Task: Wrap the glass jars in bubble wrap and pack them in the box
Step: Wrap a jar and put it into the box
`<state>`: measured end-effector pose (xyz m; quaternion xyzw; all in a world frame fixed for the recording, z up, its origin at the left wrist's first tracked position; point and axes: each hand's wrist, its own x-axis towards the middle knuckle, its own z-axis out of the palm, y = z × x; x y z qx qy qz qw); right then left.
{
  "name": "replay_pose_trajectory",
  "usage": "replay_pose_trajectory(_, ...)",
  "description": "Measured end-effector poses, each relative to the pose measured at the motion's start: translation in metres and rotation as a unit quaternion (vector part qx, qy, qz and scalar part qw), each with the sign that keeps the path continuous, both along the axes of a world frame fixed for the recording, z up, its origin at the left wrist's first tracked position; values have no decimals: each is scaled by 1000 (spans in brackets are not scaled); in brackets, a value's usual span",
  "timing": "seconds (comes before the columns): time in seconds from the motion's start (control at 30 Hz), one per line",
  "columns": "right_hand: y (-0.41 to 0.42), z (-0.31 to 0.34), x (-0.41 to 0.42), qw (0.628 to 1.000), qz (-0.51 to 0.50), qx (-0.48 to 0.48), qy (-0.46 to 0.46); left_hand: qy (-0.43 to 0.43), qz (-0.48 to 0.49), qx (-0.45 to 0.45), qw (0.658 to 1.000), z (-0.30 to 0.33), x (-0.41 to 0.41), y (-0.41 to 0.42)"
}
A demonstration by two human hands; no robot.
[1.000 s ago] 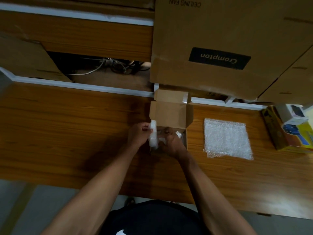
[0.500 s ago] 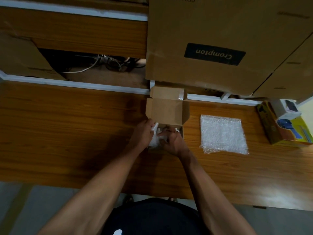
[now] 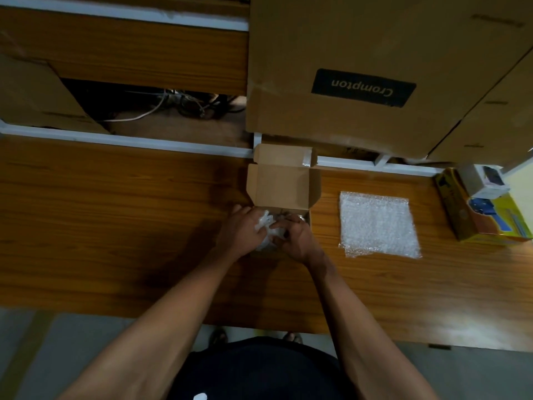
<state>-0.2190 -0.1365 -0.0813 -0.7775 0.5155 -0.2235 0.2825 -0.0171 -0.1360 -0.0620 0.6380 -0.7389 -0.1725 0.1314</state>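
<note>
A small brown cardboard box (image 3: 281, 187) stands open on the wooden table (image 3: 115, 215), its lid flap tipped back. At the box's mouth, my left hand (image 3: 240, 230) and my right hand (image 3: 298, 239) both grip a jar wrapped in white bubble wrap (image 3: 266, 229). The hands hide most of the bundle and the box's inside. To the right of the box, a flat sheet of bubble wrap (image 3: 377, 223) lies on the table.
A large Crompton carton (image 3: 363, 70) leans behind the table, over the small box. A yellow box with a small white carton on it (image 3: 484, 209) sits at the right edge. Cables (image 3: 173, 105) lie in a gap behind the table's white rail.
The wrapped jar has dropped lower between my hands at the box's mouth, and its bubble wrap is more bunched. The view has shifted slightly.
</note>
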Motion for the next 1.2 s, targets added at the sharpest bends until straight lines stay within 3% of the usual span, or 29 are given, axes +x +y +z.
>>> replay_pose_trajectory(0.37, 0, 0, -2, 1000, -2, 19, 9, -87, 24, 66, 994, -1, -7, 20)
replay_pose_trajectory(0.53, 1, 0, -3, 1000, -5, 12, 10, -165, 31, 22, 985, 3, -12, 26)
replay_pose_trajectory(0.87, 2, 0, 0, 1000, -13, 23, 10, -147, -20, -1, 989, -11, 7, 49)
replay_pose_trajectory(1.03, 2, 0, 0, 1000, -10, 22, 9, -147, 4, -10, 989, -3, 4, 38)
replay_pose_trajectory(1.2, 2, -2, 1, 1000, -12, 18, 14, -193, 4, 61, 979, -6, -1, 21)
